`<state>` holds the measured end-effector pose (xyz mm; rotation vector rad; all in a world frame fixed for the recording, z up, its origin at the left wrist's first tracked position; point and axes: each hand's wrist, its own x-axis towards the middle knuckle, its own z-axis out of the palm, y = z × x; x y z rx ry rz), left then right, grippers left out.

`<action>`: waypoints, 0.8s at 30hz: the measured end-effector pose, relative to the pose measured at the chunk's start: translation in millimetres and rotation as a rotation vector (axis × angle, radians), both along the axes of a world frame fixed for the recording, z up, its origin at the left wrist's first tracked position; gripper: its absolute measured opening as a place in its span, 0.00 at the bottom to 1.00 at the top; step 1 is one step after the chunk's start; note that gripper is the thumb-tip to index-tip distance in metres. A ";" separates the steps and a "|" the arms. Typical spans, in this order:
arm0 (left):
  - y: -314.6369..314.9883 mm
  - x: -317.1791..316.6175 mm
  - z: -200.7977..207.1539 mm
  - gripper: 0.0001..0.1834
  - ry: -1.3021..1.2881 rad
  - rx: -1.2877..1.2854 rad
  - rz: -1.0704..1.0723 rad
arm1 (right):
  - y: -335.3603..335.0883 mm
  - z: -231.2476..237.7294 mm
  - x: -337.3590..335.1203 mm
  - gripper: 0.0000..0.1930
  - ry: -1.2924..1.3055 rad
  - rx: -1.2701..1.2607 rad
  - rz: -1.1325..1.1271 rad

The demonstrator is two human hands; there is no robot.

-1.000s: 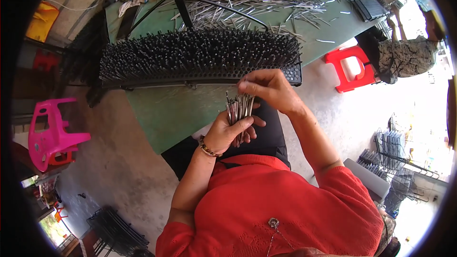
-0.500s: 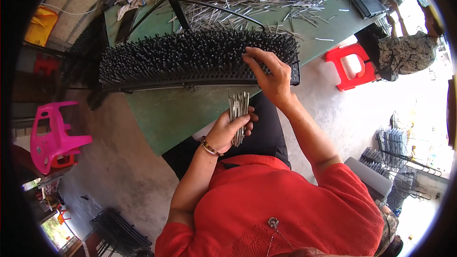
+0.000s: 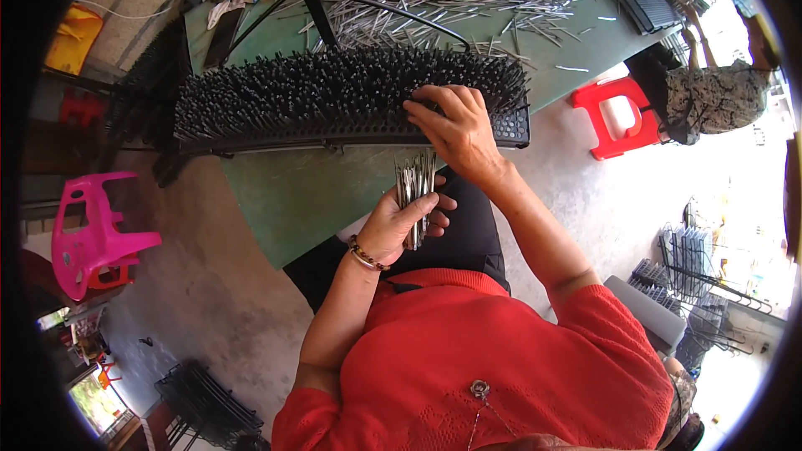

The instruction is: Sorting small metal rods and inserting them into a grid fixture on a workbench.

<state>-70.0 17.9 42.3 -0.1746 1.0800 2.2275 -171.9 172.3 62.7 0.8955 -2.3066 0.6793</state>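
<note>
My left hand (image 3: 395, 221) is wrapped round a bundle of thin metal strips (image 3: 415, 184), which stand upright with their tops above the thumb. In front of it, on the table's near part, sits a long black rack (image 3: 276, 145) with rows of holes along its near edge. Dark upright rods (image 3: 309, 96) fill most of the rack densely. My right hand (image 3: 458, 127) is over the right part of the rack, thumb and fingertips drawn together close to the holes beside the rods. Whatever is between those fingertips is too small or hidden to make out.
On the green table (image 3: 276, 209), a big heap of loose metal strips (image 3: 376, 21) lies beyond the rack, under a black metal frame (image 3: 316, 12). A red stool (image 3: 597, 113) and another person (image 3: 714, 100) are at the right. At the left stands a pink chair (image 3: 88, 234).
My right hand has moved left and slightly nearer along the rack, its fingers curling more. My left hand with the strips has shifted slightly.
</note>
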 end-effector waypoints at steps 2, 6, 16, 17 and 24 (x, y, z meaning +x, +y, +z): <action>-0.2 0.7 0.4 0.18 0.001 -0.004 0.033 | 1.3 0.7 0.8 0.14 -0.006 0.010 0.019; -0.1 0.9 -2.7 0.18 0.042 0.016 0.055 | 6.8 19.7 18.9 0.12 -0.273 -0.233 -0.014; 13.5 1.7 2.6 0.16 0.004 0.010 0.122 | 34.8 20.7 33.2 0.11 -1.210 -0.620 0.020; 14.0 1.8 0.2 0.16 -0.021 0.002 0.132 | 35.7 23.0 31.2 0.11 -1.210 -0.621 0.019; 16.5 4.1 -5.2 0.15 -0.016 -0.036 0.090 | 35.5 18.7 7.2 0.09 -0.615 -0.800 -0.114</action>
